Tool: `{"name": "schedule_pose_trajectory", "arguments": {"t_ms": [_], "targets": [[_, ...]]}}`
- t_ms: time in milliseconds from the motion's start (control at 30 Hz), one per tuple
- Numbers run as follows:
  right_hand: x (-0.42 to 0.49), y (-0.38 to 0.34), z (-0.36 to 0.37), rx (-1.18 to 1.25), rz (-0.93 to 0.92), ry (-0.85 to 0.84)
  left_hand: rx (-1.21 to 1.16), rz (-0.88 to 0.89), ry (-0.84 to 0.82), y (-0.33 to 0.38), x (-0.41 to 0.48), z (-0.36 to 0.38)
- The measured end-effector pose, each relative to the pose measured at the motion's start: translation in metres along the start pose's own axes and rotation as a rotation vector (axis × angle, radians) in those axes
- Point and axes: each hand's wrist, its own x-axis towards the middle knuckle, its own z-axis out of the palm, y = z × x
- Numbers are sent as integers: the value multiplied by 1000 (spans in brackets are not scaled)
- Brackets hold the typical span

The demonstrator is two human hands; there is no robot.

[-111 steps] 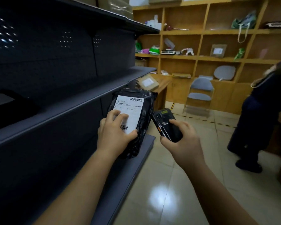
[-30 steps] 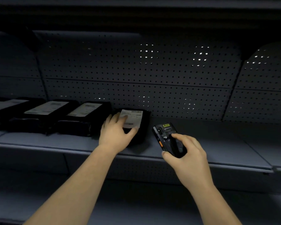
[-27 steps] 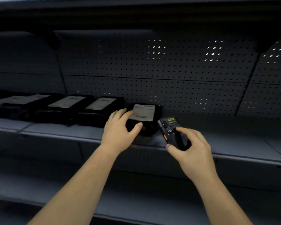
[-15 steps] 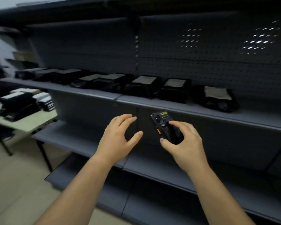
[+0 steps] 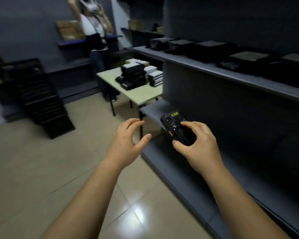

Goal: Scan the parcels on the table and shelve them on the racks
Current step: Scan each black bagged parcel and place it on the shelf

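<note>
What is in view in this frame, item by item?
table: one, pale top, black legs, mid-room
table parcels: a pile, count unclear, black and white, on the table
rack: one, dark grey, at right
shelf parcels: at least five, black, in a row on the rack's upper shelf
boxes: several, brown, on a far shelf
black stack: one, on the floor at left; what it is, cannot tell
person: one, white top, behind the table
scanner: one, black, held in front of the rack
left hand: one, fingers spread, empty
right hand: one, grips the scanner
</note>
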Motion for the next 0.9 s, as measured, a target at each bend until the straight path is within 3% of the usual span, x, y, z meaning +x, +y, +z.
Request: {"name": "schedule_pose_trajectory", "arguments": {"t_ms": [267,433,600,900], "targets": [[117,-102,213,159,-194,-331,232,-327,149,-172,21,-118],[170,-147,339,223,-262,-433,295,-414,237,-286,42,-160],[244,-183,444,207,-234,-440,271,-410,209,-403,111,-192],[394,-212,556,128,-124,-263,173,-276,89,-557,289,-211]]}}
